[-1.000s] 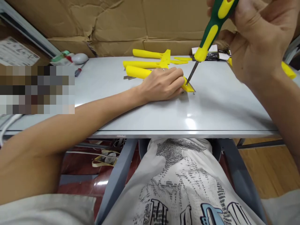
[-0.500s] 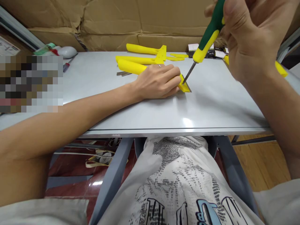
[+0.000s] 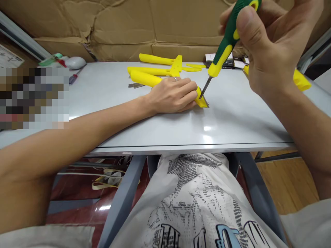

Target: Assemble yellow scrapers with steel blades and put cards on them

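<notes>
The left hand (image 3: pixel 174 95) wraps over the scraper (image 3: pixel 146 78), gripping it close to the head (image 3: pixel 202 102) and pinning it to the surface (image 3: pixel 245 120); the right hand (image 3: pixel 274 51) grasps the screwdriver (image 3: pixel 219 59) high on its handle, with the tip down at the scraper's head. The scraper lies near the middle of the surface, handle to the left, just beside other yellow handles (image 3: pixel 148 71). It looks like moulded plastic: light, stiff and smooth, so it would probably skid or twist on the glossy surface unless pressed down. Close behind the head seems the best place to hold it, clear of the metal edge (image 3: pixel 205 98), which may be sharp. The screwdriver's thick handle should give good purchase, though its slim tip could slip sideways.
</notes>
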The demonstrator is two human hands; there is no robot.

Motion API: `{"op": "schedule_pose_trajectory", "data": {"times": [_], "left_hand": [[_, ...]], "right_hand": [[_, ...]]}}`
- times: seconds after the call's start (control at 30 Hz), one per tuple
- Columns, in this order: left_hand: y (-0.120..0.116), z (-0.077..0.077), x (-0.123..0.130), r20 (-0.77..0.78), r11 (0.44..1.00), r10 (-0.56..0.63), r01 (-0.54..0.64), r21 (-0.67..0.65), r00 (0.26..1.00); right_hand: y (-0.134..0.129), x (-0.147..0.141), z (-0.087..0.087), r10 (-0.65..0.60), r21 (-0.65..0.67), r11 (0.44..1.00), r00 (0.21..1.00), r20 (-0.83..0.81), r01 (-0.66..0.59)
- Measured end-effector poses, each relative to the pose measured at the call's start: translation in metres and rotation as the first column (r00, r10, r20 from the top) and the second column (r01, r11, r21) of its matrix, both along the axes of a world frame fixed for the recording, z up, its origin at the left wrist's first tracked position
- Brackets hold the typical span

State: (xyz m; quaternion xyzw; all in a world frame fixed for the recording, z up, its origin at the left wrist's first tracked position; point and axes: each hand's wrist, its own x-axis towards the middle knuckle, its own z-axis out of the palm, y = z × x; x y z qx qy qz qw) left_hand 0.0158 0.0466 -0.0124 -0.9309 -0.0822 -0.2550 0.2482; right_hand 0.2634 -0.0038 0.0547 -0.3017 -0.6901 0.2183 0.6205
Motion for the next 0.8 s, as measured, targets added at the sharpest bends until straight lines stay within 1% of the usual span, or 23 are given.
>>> {"op": "schedule_pose_trajectory", "data": {"times": [0.07,0.1,0.13,0.17,0.23,0.27,0.3,0.33,0.37,0.43,0.5,0.57,0.63,0.67,0.73,0.8], "left_hand": [[-0.001,0.0,0.0,0.003,0.998,-0.001,0.001,0.065,1.0],[-0.002,0.001,0.001,0.008,0.994,-0.003,0.003,0.107,1.0],[-0.002,0.001,0.001,0.015,0.989,-0.007,0.004,0.147,1.0],[-0.003,0.002,0.001,0.025,0.984,-0.01,0.005,0.179,1.0],[-0.005,0.002,0.002,0.051,0.977,-0.016,0.005,0.215,0.999],[-0.005,0.002,0.003,0.062,0.975,-0.014,0.0,0.22,0.998],[-0.006,0.001,0.003,0.072,0.975,-0.009,-0.007,0.221,0.997],[-0.006,0.0,0.004,0.08,0.976,-0.004,-0.013,0.22,0.997],[-0.006,-0.001,0.004,0.087,0.976,-0.002,-0.017,0.215,0.996],[-0.006,-0.002,0.004,0.097,0.98,-0.005,-0.015,0.196,0.995],[-0.005,-0.003,0.003,0.101,0.985,-0.01,-0.007,0.17,0.995],[-0.005,-0.001,0.002,0.078,0.988,-0.008,-0.004,0.154,0.997],[-0.005,0.002,0.002,0.044,0.987,0.0,-0.007,0.159,0.999],[-0.005,0.003,0.002,0.031,0.986,0.004,-0.009,0.168,1.0],[-0.004,0.005,0.001,0.02,0.984,0.002,-0.006,0.18,1.0],[-0.003,0.005,0.001,0.017,0.987,-0.005,0.002,0.162,1.0]], "right_hand": [[0.015,0.004,-0.002,-0.025,0.051,0.998,1.0,-0.015,0.026],[0.023,0.005,-0.003,-0.012,0.121,0.993,0.999,-0.05,0.018],[0.032,0.005,-0.003,0.031,0.217,0.976,0.995,-0.093,-0.011],[0.039,0.005,-0.004,0.093,0.331,0.943,0.986,-0.138,-0.042],[0.048,0.0,-0.004,0.208,0.529,0.845,0.96,-0.19,-0.079],[0.05,-0.002,-0.004,0.234,0.598,0.799,0.948,-0.216,-0.061],[0.05,-0.005,-0.003,0.239,0.637,0.77,0.942,-0.236,-0.035],[0.048,-0.007,-0.002,0.23,0.652,0.758,0.938,-0.259,-0.006],[0.045,-0.009,0.0,0.218,0.643,0.766,0.937,-0.272,0.009],[0.039,-0.008,0.002,0.22,0.609,0.793,0.937,-0.272,-0.01],[0.036,-0.003,0.002,0.261,0.566,0.82,0.936,-0.237,-0.085],[0.037,0.003,-0.002,0.309,0.513,0.839,0.935,-0.176,-0.181],[0.044,0.01,-0.009,0.334,0.446,0.856,0.938,-0.094,-0.26],[0.049,0.011,-0.013,0.328,0.415,0.866,0.943,-0.056,-0.277],[0.062,0.012,-0.02,0.304,0.401,0.876,0.952,-0.029,-0.268],[0.076,0.008,-0.025,0.278,0.44,0.872,0.957,-0.084,-0.215]]}}
